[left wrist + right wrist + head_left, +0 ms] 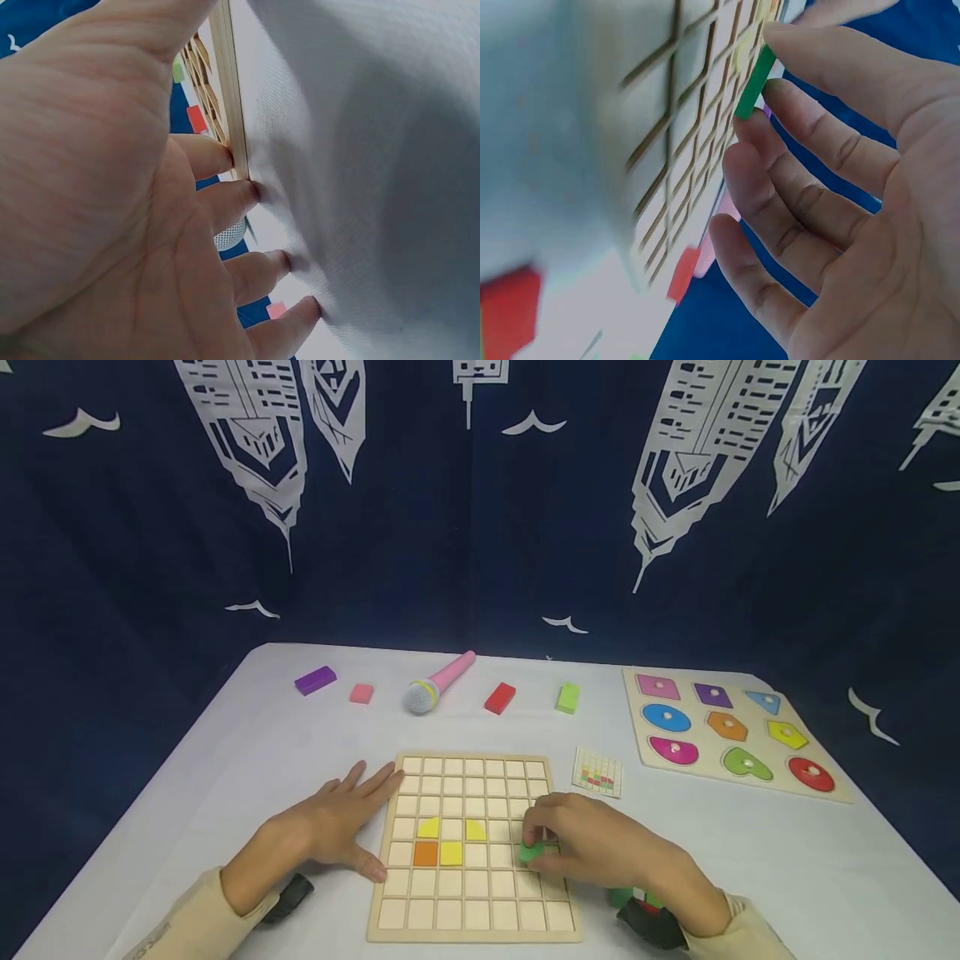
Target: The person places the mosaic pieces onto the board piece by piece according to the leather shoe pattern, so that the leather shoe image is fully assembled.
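Note:
A wooden grid board [450, 914] lies on the white table. An orange square tile [425, 854], a yellow square tile [451, 853] and two rounded yellow tiles [429, 830] sit in its cells. With fingers spread, my left hand [330, 827] rests against the board's left edge; in the left wrist view its fingertips touch the board's side and the tablecloth. Over the board's right columns, my right hand [588, 839] pinches a green tile [755, 84] between thumb and fingers, tilted in the right wrist view. Its other fingers are loosely bent.
A small pattern card [597, 772] lies right of the board. Green and red pieces [619, 897] are partly hidden by my right wrist. Behind are a pink toy microphone [447, 677] and purple [315, 680], pink [362, 693], red [500, 698] and light-green [567, 697] blocks. A shape puzzle [705, 752] stands right.

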`<state>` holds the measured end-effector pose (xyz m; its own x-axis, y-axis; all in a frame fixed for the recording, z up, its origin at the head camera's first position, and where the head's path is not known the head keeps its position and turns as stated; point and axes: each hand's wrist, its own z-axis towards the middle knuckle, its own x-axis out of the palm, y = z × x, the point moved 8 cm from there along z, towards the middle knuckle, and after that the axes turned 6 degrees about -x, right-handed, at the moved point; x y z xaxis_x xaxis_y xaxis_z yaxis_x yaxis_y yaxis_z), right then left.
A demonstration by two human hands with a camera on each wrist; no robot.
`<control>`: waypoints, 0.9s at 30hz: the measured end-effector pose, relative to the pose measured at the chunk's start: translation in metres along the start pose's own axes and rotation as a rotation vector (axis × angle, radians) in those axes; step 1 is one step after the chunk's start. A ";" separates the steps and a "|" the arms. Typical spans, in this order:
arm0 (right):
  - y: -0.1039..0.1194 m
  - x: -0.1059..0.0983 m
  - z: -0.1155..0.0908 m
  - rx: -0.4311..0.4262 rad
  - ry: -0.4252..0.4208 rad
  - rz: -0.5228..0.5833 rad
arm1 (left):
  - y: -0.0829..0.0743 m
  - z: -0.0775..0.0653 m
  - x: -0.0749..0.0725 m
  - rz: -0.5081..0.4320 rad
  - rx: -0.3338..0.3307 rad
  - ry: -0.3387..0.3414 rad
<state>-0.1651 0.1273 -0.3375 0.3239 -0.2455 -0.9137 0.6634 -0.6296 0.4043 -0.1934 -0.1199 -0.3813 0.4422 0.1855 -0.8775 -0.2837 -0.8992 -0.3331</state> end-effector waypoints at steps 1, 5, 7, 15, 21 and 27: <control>0.005 0.001 0.005 -0.018 0.002 -0.010 | 0.000 0.000 0.000 0.005 -0.003 0.000; 0.023 0.007 0.027 -0.086 0.012 -0.040 | 0.001 0.000 -0.003 0.014 -0.006 -0.006; 0.031 0.010 0.037 -0.121 0.016 -0.057 | 0.000 -0.001 -0.003 0.013 -0.001 -0.006; 0.059 0.024 0.068 -0.183 0.050 -0.130 | 0.000 0.000 -0.004 0.026 0.015 0.000; 0.077 0.034 0.082 -0.236 0.082 -0.185 | 0.000 -0.001 -0.005 0.013 0.027 -0.004; 0.086 0.050 0.088 -0.275 0.123 -0.208 | 0.001 -0.001 -0.001 0.003 0.031 0.000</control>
<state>-0.1510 -0.0036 -0.3525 0.2307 -0.0318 -0.9725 0.8746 -0.4312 0.2216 -0.1933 -0.1212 -0.3802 0.4415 0.1827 -0.8785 -0.3113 -0.8871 -0.3409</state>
